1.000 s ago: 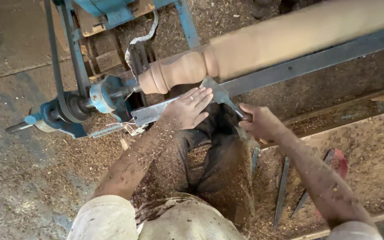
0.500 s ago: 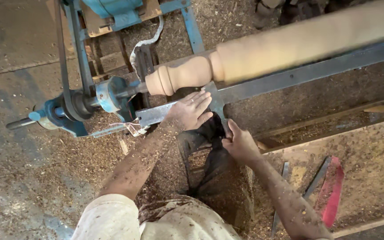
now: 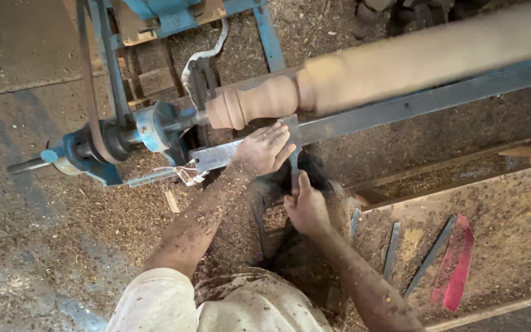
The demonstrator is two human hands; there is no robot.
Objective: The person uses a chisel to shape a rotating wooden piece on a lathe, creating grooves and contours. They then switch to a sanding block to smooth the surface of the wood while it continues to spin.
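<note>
A long pale wooden workpiece (image 3: 401,64) is mounted on a blue lathe (image 3: 130,132) and looks blurred from spinning; its left end is turned into rounded beads (image 3: 250,104). My left hand (image 3: 265,149) lies flat over the grey metal tool rest bar (image 3: 364,120), fingers pressing down on a metal turning chisel (image 3: 293,144) whose tip points at the wood. My right hand (image 3: 305,206) is closed around the chisel's lower end, just below the bar. Both forearms are covered in sawdust.
Sawdust covers the floor all around. Several spare metal chisels (image 3: 428,255) and a red strip (image 3: 459,264) lie on a dusty wooden bench at the right. A drive belt (image 3: 90,92) runs up from the lathe's pulley on the left. Wooden crates (image 3: 149,67) stand behind the lathe.
My right hand moved left from the bench side to under the bar and gripped the chisel's lower end. My left hand stayed on the tool rest.
</note>
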